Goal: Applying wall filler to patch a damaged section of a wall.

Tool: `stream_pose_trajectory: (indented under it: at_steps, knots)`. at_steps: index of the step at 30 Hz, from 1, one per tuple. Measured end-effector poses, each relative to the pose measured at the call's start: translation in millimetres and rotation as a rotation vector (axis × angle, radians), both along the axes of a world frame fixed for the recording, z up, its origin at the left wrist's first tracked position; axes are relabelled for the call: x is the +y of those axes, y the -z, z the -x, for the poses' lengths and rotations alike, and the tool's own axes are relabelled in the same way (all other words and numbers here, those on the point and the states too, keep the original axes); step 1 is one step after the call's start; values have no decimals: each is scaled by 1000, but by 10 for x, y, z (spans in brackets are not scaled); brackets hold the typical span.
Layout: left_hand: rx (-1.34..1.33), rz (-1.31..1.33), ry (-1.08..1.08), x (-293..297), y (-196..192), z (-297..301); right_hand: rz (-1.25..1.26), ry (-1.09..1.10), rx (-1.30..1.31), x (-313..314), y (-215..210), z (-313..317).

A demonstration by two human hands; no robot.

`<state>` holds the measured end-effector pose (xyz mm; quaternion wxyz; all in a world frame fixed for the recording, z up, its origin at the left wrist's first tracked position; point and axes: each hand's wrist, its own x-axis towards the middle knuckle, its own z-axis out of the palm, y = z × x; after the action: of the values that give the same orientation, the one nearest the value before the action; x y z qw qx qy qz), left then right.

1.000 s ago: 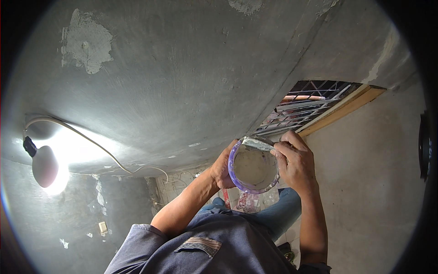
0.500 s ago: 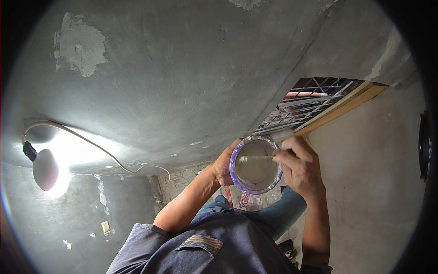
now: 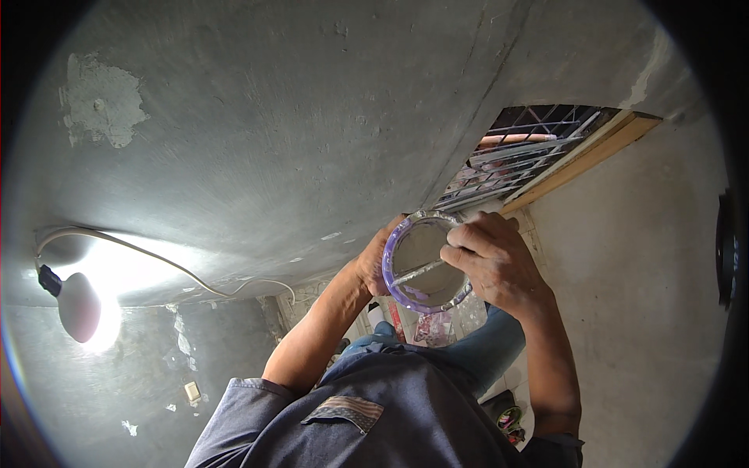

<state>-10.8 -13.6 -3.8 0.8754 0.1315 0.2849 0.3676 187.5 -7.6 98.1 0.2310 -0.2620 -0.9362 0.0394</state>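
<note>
A round bucket with a purple, putty-smeared rim (image 3: 426, 308) is held in front of my body, its mouth toward me. My left hand (image 3: 372, 265) grips its left side, with the fingers partly hidden behind the wall. Greyish-white putty (image 3: 425, 243) coats the inside. Over the bucket's right edge, my right hand (image 3: 501, 261) is closed on what looks like a putty knife (image 3: 419, 272). Only a narrow, coated strip of it shows, slanting across the mouth toward the lower left rim; its handle is mostly hidden in my fist.
A grey wall (image 3: 257, 140) with a pale patch (image 3: 105, 100) rises ahead. At left a lit lamp (image 3: 79, 308) hangs on a cable (image 3: 148, 251) near a switch (image 3: 192, 391). A barred opening (image 3: 515, 156) with a wooden board (image 3: 593, 160) lies beyond my right hand.
The putty knife has swung from level to slanting down toward the lower left rim. The bucket and both hands sit slightly higher in view, and the view has shifted a little.
</note>
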Motion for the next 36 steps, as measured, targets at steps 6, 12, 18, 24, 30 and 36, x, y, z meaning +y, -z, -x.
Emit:
stream_pose_trajectory:
  at_steps: [6, 12, 18, 24, 30, 36]
  knots:
    - [-1, 20, 35, 34, -215, 81, 98, 43, -63, -41, -74, -217]
    - [98, -59, 19, 82, -224, 9, -32, 264, 33, 18, -101, -300]
    - [65, -53, 27, 90, -271, -119, -163, 280, 78, 51, 30, -201]
    - [15, 27, 53, 98, -198, -142, -146, 133, -43, 23, 98, -273]
    - [-14, 31, 48, 77, -183, -148, -116, 92, -168, 9, -9, -378]
    - [19, -18, 64, 96, -244, -161, -434, 42, -137, 112, 94, -277]
